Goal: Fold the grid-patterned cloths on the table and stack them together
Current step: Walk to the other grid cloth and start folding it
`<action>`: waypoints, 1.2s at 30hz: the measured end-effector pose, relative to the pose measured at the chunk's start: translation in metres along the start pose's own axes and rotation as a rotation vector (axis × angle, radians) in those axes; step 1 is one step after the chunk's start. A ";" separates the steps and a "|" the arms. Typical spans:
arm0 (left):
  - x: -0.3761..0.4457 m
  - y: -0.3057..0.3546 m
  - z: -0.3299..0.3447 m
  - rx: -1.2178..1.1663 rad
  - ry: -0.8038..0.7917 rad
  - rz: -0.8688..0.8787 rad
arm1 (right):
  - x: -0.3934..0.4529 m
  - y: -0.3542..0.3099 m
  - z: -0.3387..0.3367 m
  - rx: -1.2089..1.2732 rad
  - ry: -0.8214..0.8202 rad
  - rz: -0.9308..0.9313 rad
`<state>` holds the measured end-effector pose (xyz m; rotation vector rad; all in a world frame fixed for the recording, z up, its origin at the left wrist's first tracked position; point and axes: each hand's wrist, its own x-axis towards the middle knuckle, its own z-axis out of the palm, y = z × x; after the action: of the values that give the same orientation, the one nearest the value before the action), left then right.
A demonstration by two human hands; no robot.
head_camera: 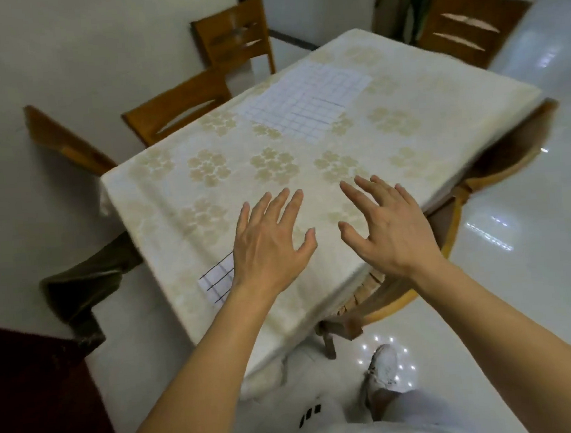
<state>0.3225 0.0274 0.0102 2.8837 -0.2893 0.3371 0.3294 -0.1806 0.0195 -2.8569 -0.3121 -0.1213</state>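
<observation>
A white cloth with a dark grid [305, 100] lies spread flat on the far part of the table. A smaller folded grid-patterned cloth [215, 278] lies near the table's front left edge, partly hidden under my left wrist. My left hand [271, 243] hovers over the near part of the table, fingers spread, holding nothing. Beside it my right hand [385, 227] is also spread and empty. Neither hand touches a grid cloth that I can see.
The table [179, 190] carries a cream tablecloth with beige flowers. Wooden chairs [179, 105] stand at the left and far sides, another chair [512, 161] at the right. A dark green cloth [81, 287] hangs at left. My shoe [384, 365] is on the glossy white floor.
</observation>
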 end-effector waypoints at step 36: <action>0.150 0.517 0.157 -0.153 -0.122 0.664 | -0.170 0.472 -0.116 0.015 0.304 0.694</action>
<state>0.3843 -0.5303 -0.0002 2.5792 -1.2381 0.2274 0.2632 -0.6904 -0.0064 -2.6969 0.7229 -0.3978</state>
